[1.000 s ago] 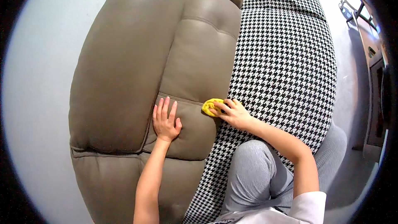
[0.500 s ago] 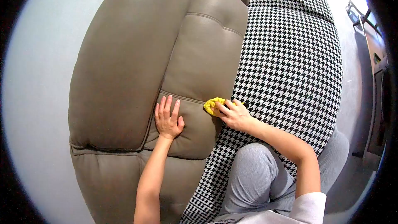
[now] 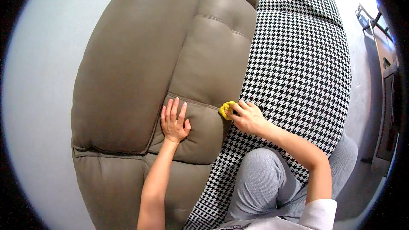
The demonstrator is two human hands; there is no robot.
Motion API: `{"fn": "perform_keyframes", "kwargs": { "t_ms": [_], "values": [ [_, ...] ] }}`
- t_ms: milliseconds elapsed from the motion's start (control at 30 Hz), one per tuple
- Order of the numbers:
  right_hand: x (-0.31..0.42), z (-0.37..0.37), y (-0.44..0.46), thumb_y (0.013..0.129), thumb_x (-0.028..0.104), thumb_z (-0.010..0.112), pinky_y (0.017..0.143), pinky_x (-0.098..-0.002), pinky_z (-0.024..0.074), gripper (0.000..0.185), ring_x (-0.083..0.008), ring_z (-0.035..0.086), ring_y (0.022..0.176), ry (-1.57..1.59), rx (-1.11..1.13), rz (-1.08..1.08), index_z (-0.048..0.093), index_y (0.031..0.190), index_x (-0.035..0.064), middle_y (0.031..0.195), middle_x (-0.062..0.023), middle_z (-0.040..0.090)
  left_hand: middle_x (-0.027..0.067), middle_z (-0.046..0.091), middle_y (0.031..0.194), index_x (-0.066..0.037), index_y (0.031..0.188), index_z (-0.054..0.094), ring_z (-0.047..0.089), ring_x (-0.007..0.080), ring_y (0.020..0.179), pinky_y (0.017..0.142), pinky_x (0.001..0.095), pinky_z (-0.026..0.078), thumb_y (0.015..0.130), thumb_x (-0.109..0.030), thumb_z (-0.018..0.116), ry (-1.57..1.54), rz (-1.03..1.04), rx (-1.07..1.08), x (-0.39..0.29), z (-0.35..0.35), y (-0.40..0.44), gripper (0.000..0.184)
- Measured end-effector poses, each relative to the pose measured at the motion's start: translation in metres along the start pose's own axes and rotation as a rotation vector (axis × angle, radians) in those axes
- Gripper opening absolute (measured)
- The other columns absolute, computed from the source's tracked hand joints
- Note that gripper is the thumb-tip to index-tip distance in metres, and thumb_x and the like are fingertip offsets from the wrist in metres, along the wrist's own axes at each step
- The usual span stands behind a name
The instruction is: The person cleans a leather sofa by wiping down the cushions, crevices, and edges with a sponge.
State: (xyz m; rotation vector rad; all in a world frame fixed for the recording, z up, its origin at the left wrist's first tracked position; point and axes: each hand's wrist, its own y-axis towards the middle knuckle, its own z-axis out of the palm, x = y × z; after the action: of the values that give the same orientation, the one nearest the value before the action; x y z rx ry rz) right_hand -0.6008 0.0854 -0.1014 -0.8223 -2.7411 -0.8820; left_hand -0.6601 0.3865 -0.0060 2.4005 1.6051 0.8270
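Note:
A brown leather sofa backrest (image 3: 211, 66) with stitched seams runs away from me. My left hand (image 3: 174, 123) lies flat on its lower padded section, just below a double seam, fingers spread and holding nothing. At the front edge of that same section, my right hand (image 3: 248, 118) grips a crumpled yellow cloth (image 3: 226, 110). The cloth touches the leather's edge where it meets the black-and-white houndstooth seat cover (image 3: 298, 68). Part of the cloth is hidden by my fingers.
My bent knee in grey trousers (image 3: 262, 174) rests on the seat cover. A pale wall (image 3: 42, 102) lies beyond the sofa's left side. On the right, past the grey floor, stands a brown piece of furniture (image 3: 385, 55) with dark parts.
My right hand and the yellow cloth have moved slightly right, toward the edge of the leather. The left hand stays in place on the cushion.

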Motion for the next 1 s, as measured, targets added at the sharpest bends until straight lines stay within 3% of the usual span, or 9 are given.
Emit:
{"fn": "perform_keyframes", "kwargs": {
  "t_ms": [100, 200, 267, 367, 500, 633, 733, 933, 1000],
  "values": [
    [0.006, -0.025, 0.049, 0.068, 0.019, 0.076, 0.075, -0.0324, 0.0495, 0.059, -0.0226, 0.057, 0.096, 0.033, -0.355, 0.005, 0.064, 0.125, 0.0156, 0.124, -0.0076, 0.058, 0.0127, 0.043, 0.153, -0.016, 0.145, 0.048, 0.038, 0.0339, 0.143, 0.116, 0.0515, 0.027, 0.094, -0.034, 0.04, -0.005, 0.007, -0.01, 0.001, 0.002, 0.0, 0.054],
    [0.015, -0.034, 0.13, 0.073, 0.016, 0.069, 0.081, -0.0395, 0.046, 0.062, -0.0282, 0.052, 0.111, 0.001, -0.584, 0.116, 0.059, 0.134, 0.0179, 0.138, -0.0093, 0.052, 0.0101, 0.041, 0.155, -0.019, 0.146, 0.048, 0.036, 0.0316, 0.144, 0.117, 0.0492, 0.026, 0.094, -0.037, 0.042, 0.02, -0.016, 0.017, 0.0, 0.002, -0.003, 0.055],
    [0.025, -0.01, 0.166, 0.078, 0.018, 0.064, 0.084, -0.0445, 0.0451, 0.056, -0.0298, 0.049, 0.116, -0.014, -0.552, 0.297, 0.059, 0.133, 0.0156, 0.141, -0.0106, 0.049, 0.0101, 0.04, 0.156, -0.019, 0.146, 0.048, 0.035, 0.0316, 0.145, 0.118, 0.0498, 0.026, 0.094, -0.038, 0.041, 0.021, -0.012, 0.006, 0.001, 0.005, -0.007, 0.056],
    [0.049, 0.014, 0.159, 0.085, 0.026, 0.058, 0.086, -0.0489, 0.046, 0.046, -0.0288, 0.048, 0.119, -0.171, -0.456, 0.059, 0.064, 0.128, 0.0121, 0.147, -0.0121, 0.045, 0.0094, 0.04, 0.155, -0.018, 0.146, 0.047, 0.034, 0.0314, 0.145, 0.119, 0.05, 0.024, 0.093, -0.038, 0.043, 0.012, -0.019, -0.007, 0.004, 0.013, -0.01, 0.057],
    [-0.001, 0.008, 0.137, 0.084, 0.027, 0.059, 0.076, -0.0374, 0.0484, 0.048, -0.0194, 0.05, 0.113, -0.395, -0.449, -0.357, 0.064, 0.132, 0.0244, 0.145, -0.0021, 0.047, 0.0079, 0.042, 0.154, -0.019, 0.145, 0.048, 0.036, 0.0307, 0.145, 0.119, 0.0493, 0.024, 0.092, -0.035, 0.046, -0.002, -0.006, 0.023, 0.0, 0.001, -0.003, 0.055],
    [-0.043, -0.012, 0.145, 0.081, 0.018, 0.063, 0.077, -0.0374, 0.0484, 0.052, -0.0246, 0.053, 0.107, -0.242, -0.524, 0.128, 0.062, 0.132, 0.0218, 0.133, -0.0042, 0.055, 0.0064, 0.044, 0.153, -0.02, 0.145, 0.049, 0.038, 0.0302, 0.143, 0.118, 0.0483, 0.026, 0.094, -0.034, 0.045, -0.006, -0.01, -0.007, -0.001, 0.0, -0.002, 0.053],
    [-0.019, -0.008, 0.164, 0.076, 0.012, 0.065, 0.077, -0.039, 0.0488, 0.053, -0.0284, 0.054, 0.102, -0.085, -0.61, 0.457, 0.063, 0.129, 0.0197, 0.129, -0.0059, 0.057, 0.0078, 0.043, 0.153, -0.017, 0.144, 0.049, 0.037, 0.033, 0.143, 0.117, 0.0521, 0.027, 0.096, -0.034, 0.041, -0.021, -0.012, 0.024, 0.0, 0.002, -0.003, 0.052],
    [0.051, 0.008, 0.128, 0.08, 0.018, 0.063, 0.083, -0.0412, 0.0488, 0.054, -0.0295, 0.053, 0.11, 0.044, -0.364, -0.123, 0.06, 0.134, 0.0203, 0.131, -0.0089, 0.056, 0.0116, 0.043, 0.147, -0.016, 0.138, 0.055, 0.033, 0.0325, 0.144, 0.12, 0.0513, 0.024, 0.088, -0.04, 0.054, -0.01, -0.008, -0.002, 0.007, 0.019, -0.016, 0.055],
    [0.049, -0.007, 0.119, 0.07, 0.007, 0.07, 0.087, -0.04, 0.0526, 0.071, -0.0317, 0.056, 0.104, 0.331, -0.282, -0.044, 0.055, 0.139, 0.0178, 0.125, -0.0094, 0.06, 0.0122, 0.044, 0.146, -0.016, 0.139, 0.055, 0.031, 0.0321, 0.145, 0.121, 0.0517, 0.022, 0.086, -0.037, 0.059, -0.039, -0.013, 0.03, 0.006, 0.014, -0.015, 0.057]
  ]
}}
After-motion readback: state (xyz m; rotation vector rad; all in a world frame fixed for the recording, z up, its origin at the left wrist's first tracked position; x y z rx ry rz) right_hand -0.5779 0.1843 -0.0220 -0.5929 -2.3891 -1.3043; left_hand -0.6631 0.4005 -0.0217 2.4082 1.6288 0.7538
